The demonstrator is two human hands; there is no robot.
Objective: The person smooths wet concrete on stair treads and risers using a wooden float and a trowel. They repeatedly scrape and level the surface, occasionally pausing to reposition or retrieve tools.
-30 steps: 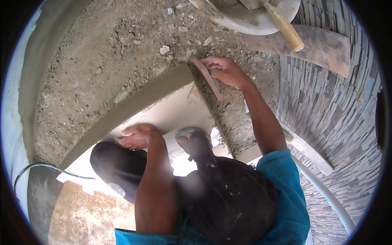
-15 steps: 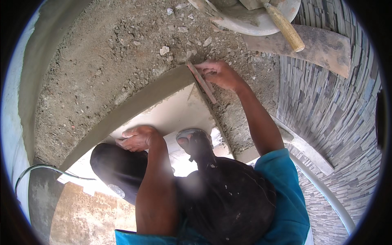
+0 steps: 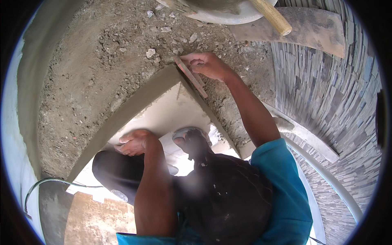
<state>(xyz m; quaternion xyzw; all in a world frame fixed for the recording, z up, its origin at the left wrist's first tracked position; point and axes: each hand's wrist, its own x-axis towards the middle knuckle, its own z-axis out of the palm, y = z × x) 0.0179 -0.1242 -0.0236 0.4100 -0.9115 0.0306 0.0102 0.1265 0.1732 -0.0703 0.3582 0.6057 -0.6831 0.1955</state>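
My right hand (image 3: 206, 65) grips a flat plastering float (image 3: 190, 76), held on edge along the outer side of a low kerb near its corner. Smooth grey mortar covers the kerb (image 3: 122, 110), which runs from the corner down to the left and down to the right. My left hand (image 3: 134, 143) rests by my bent left knee, its fingers loosely bent and holding nothing that I can see. Inside the kerb lies a pale, smeared surface (image 3: 171, 106), where my sandalled foot (image 3: 190, 136) stands.
Rough soil with stones (image 3: 102, 61) surrounds the kerb. At the top is a mortar-smeared basin (image 3: 220, 14), with a wooden handle (image 3: 273, 18) over its rim. A curved board (image 3: 298, 28) lies beside a stone-patterned surface (image 3: 318, 81). A pale pipe (image 3: 326, 181) and a thin hose (image 3: 41, 181) are at the sides.
My view has shifted, so the basin and board sit higher and further left in the picture. The right hand keeps the float by the kerb's corner; the left hand stays by the knee.
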